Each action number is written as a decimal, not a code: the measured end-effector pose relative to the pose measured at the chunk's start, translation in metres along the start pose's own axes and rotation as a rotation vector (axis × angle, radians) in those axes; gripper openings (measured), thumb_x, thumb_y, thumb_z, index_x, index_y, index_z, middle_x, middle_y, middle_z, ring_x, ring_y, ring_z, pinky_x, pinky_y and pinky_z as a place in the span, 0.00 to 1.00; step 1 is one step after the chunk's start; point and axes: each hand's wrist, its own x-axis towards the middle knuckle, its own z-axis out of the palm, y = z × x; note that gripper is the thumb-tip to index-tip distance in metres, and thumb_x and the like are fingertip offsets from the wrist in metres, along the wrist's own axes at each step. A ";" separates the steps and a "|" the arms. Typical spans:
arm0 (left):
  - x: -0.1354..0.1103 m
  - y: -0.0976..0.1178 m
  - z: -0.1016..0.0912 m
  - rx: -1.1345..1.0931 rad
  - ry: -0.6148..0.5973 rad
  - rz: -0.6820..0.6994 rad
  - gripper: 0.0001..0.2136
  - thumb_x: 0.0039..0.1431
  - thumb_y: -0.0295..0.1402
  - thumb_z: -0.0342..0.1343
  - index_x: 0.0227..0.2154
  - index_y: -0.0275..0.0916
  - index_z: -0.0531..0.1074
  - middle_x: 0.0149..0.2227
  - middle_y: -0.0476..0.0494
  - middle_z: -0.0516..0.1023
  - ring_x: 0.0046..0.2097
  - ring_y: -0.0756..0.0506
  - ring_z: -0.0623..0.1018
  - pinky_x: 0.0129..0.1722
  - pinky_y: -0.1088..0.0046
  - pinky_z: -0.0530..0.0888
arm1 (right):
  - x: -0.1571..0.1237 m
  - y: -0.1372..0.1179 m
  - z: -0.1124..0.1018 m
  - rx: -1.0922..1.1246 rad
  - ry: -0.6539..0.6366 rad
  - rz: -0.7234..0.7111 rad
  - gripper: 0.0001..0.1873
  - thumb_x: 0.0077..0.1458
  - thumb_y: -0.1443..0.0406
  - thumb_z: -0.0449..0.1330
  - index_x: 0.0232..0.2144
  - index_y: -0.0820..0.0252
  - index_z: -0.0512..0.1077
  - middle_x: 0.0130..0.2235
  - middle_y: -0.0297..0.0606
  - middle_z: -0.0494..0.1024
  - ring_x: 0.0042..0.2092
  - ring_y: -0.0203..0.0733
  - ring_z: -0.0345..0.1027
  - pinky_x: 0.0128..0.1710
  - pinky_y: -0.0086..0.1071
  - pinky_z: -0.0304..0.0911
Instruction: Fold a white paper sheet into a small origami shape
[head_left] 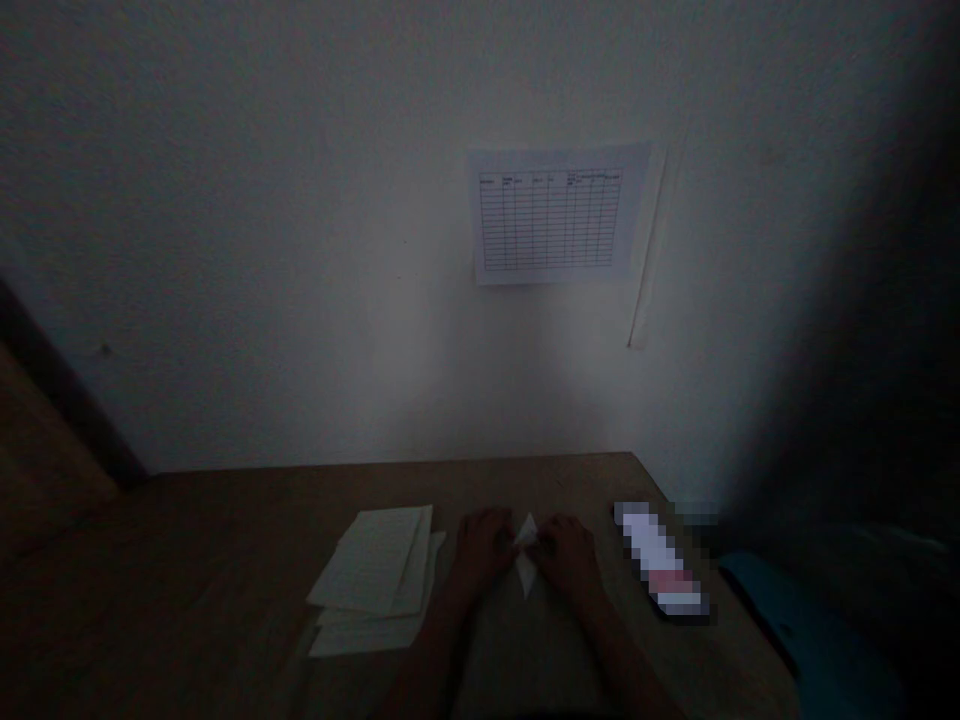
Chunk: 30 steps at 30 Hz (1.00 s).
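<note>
I can't make out a single word from here — the small column headings (550, 180) on the wall chart (555, 228) blur in the dimness. Marks on the stacked papers (371, 560) are too faint to read.

On tbl. (225, 560): papers (371, 562) at L, paper piece (528, 578) btw. L hand (484, 540) & R hand (568, 550), blurred obj. (660, 560) at R; sheet (555, 222) on wall (300, 250) behind.

Small paper (527, 577): the left hand (484, 540) and right hand (568, 548) are covering its sides; we are losing their exact grip in shadow. Forearms (433, 650): the bottom edge is cutting both off. Loose sheets (375, 560): upper ones are partly hiding lower ones; we are finding the writing too faint to read. Wall chart (551, 225): its headings are running too small for us. Phone-shaped thing (656, 555): pixel blocks are masking it. Blue thing (814, 620): the bottom edge is cropping it.
</note>
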 end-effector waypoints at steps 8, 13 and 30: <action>-0.006 -0.004 -0.005 0.005 -0.110 0.039 0.41 0.40 0.41 0.70 0.59 0.43 0.62 0.62 0.38 0.67 0.64 0.35 0.63 0.66 0.52 0.52 | 0.001 0.000 0.001 0.005 0.030 0.004 0.08 0.54 0.57 0.63 0.32 0.54 0.76 0.41 0.37 0.78 0.48 0.47 0.66 0.49 0.36 0.53; -0.010 -0.001 -0.010 0.054 -0.215 0.069 0.41 0.36 0.46 0.71 0.56 0.44 0.66 0.68 0.35 0.56 0.69 0.31 0.53 0.66 0.43 0.42 | 0.003 0.004 0.005 -0.008 0.019 0.000 0.08 0.54 0.57 0.63 0.32 0.54 0.76 0.42 0.37 0.77 0.48 0.47 0.66 0.49 0.37 0.52; 0.002 -0.001 -0.003 -0.115 0.055 0.027 0.07 0.49 0.32 0.67 0.33 0.45 0.81 0.56 0.43 0.75 0.58 0.38 0.70 0.60 0.57 0.63 | 0.005 0.016 0.008 0.086 0.019 -0.045 0.05 0.54 0.60 0.64 0.30 0.54 0.78 0.40 0.38 0.79 0.47 0.46 0.68 0.47 0.35 0.55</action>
